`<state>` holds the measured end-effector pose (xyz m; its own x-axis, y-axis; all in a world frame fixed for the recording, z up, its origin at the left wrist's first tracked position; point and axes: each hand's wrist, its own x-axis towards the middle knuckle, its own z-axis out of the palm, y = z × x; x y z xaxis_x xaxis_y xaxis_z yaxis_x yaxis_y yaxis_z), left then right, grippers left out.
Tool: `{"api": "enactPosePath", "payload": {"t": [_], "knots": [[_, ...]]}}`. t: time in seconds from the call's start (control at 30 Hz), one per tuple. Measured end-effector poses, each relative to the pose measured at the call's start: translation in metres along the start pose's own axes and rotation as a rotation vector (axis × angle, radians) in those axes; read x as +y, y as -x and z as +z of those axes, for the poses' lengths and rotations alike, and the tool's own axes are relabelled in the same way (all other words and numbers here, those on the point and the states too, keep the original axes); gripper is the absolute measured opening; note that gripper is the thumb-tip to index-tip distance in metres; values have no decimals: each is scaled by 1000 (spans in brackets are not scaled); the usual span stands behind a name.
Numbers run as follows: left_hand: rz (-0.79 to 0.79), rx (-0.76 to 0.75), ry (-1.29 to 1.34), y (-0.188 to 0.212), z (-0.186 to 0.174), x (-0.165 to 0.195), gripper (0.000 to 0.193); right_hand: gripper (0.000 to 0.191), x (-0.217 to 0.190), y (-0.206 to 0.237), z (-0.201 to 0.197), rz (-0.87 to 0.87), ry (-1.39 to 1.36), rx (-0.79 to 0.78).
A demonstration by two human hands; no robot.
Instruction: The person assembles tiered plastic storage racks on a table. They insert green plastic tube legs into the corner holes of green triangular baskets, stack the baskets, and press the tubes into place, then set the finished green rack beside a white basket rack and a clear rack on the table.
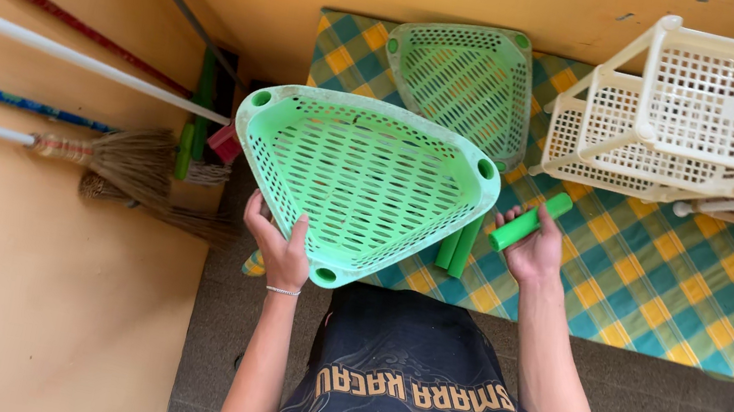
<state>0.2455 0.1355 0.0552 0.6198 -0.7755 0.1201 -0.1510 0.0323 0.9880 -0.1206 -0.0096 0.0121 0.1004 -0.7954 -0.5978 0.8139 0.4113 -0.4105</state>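
Observation:
My left hand (279,246) grips the near left edge of a light green triangular slotted basket tray (362,175), held up above the table's front edge. My right hand (535,251) is closed around a short green plastic tube (530,222) just right of that tray. Two more green tubes (458,247) lie on the checked tablecloth (674,290), partly hidden under the held tray. A second green triangular tray (465,78) rests on the table farther back.
A white slotted plastic rack (705,115) with two tiers lies at the table's back right. Brooms and long poles (46,144) lean against the orange wall (23,276) at the left. Grey floor shows below the table.

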Motion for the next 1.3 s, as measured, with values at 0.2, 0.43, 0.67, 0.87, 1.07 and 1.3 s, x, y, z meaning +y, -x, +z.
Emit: {"api": "enactPosePath", "payload": {"t": [0.2, 0.43, 0.67, 0.87, 1.07, 1.3], "knots": [[-15, -111, 70, -4, 2, 4, 80, 27, -3, 55, 60, -16, -230, -152], [-184, -245, 136, -5, 1, -18, 76, 17, 16, 127, 138, -186, -110, -335], [-360, -431, 496, 13, -12, -54, 81, 22, 94, 162, 152, -288, 364, -793], [-398, -843, 388, 26, -19, -94, 57, 21, 149, 161, 142, -283, 572, -806], [-338, -1115, 343, 23, -10, -110, 62, 22, 160, 165, 136, -355, 683, -736], [-330, -1233, 267, 24, 0, -103, 66, 22, 161, 181, 137, -487, 877, -711]]}}
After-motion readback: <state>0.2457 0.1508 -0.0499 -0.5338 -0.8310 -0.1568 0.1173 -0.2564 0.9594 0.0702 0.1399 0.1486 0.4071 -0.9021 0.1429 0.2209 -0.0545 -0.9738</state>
